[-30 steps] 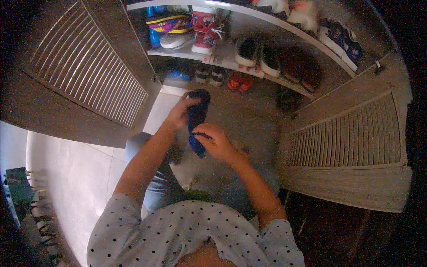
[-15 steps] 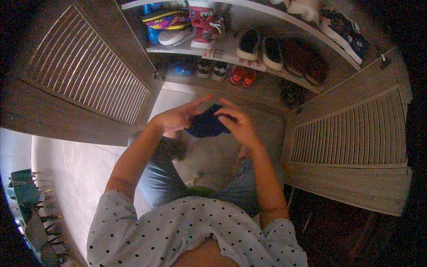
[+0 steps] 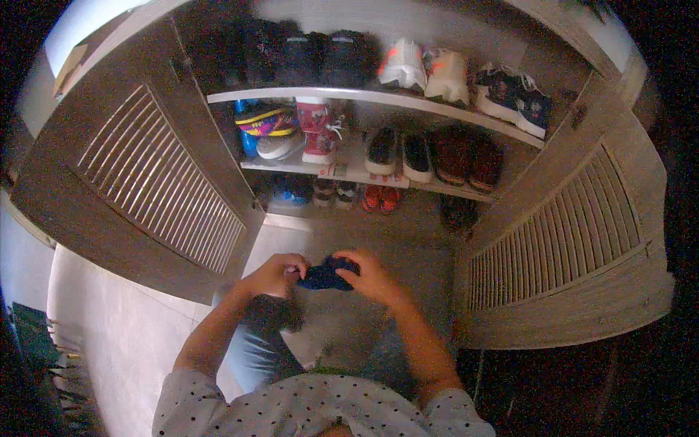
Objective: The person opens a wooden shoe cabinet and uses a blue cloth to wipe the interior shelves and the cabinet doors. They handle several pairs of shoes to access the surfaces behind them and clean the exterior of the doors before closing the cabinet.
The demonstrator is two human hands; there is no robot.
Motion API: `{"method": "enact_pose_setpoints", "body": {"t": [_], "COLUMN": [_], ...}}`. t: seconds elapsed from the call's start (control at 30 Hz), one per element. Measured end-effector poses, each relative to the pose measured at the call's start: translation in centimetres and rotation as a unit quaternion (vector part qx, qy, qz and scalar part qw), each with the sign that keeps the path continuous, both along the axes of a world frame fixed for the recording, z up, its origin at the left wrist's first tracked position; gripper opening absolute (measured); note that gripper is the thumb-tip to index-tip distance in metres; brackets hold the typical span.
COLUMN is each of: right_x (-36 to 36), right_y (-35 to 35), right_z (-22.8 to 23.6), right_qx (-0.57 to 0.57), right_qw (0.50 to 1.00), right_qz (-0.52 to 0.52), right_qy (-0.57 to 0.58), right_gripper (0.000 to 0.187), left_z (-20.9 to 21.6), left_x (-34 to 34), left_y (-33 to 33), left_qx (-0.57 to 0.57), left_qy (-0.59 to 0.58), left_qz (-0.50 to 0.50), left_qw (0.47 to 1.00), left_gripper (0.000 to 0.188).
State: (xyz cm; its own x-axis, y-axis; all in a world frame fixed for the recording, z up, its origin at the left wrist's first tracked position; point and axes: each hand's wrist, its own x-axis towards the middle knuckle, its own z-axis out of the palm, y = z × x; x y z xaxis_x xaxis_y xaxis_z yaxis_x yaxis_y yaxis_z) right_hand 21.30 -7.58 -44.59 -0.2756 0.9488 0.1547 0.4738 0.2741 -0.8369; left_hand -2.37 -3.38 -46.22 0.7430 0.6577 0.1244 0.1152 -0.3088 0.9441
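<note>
A crumpled dark blue cloth (image 3: 321,277) is stretched between my two hands, above the floor in front of the cabinet. My left hand (image 3: 275,277) has its fingers closed on the cloth's left end. On the other end, my right hand (image 3: 369,275) grips with the thumb across the front and the fingers over the top. The folds hide what kind of cloth item it is.
An open cabinet with slatted doors (image 3: 164,178) on both sides surrounds the work area. Its shelves hold white sneakers (image 3: 403,67), pink boots (image 3: 316,135), dark slip-ons (image 3: 417,154) and brown shoes (image 3: 484,162). Small orange shoes (image 3: 381,198) stand at the bottom.
My view has tilted up, showing the upper shelf. The fingers of both hands, more spread before, have closed on the cloth, which is now drawn out lengthwise between them.
</note>
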Motion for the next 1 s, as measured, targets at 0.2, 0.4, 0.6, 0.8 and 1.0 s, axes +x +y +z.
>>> {"method": "enact_pose_setpoints", "body": {"t": [0.2,0.4,0.6,0.8,1.0], "right_x": [-3.9,-6.6,-11.7,-15.1,-22.3], "right_y": [1.4,0.9,-1.5,3.3,8.4], "right_z": [0.9,5.4,8.1,9.4,25.8], "right_qx": [0.089,-0.015,-0.162,-0.451,-0.047], "right_qw": [0.989,0.977,0.913,0.718,0.79], "right_qz": [0.099,0.199,0.37,0.227,0.205], "right_qy": [-0.059,0.072,0.056,0.48,0.576], "right_gripper": [0.023,0.031,0.043,0.048,0.037], "left_z": [3.1,9.2,13.1,11.4,14.0], "left_x": [-4.0,-6.7,-10.5,-15.0,-19.6], "left_y": [-4.3,-9.9,-12.6,-6.7,-2.9], "left_qx": [0.204,0.242,-0.003,0.224,0.33], "left_qy": [0.079,0.159,-0.096,-0.208,-0.061], "left_qz": [0.108,0.168,0.296,0.613,0.662], "left_qw": [0.97,0.943,0.95,0.729,0.67], "left_gripper": [0.015,0.018,0.024,0.022,0.057]}}
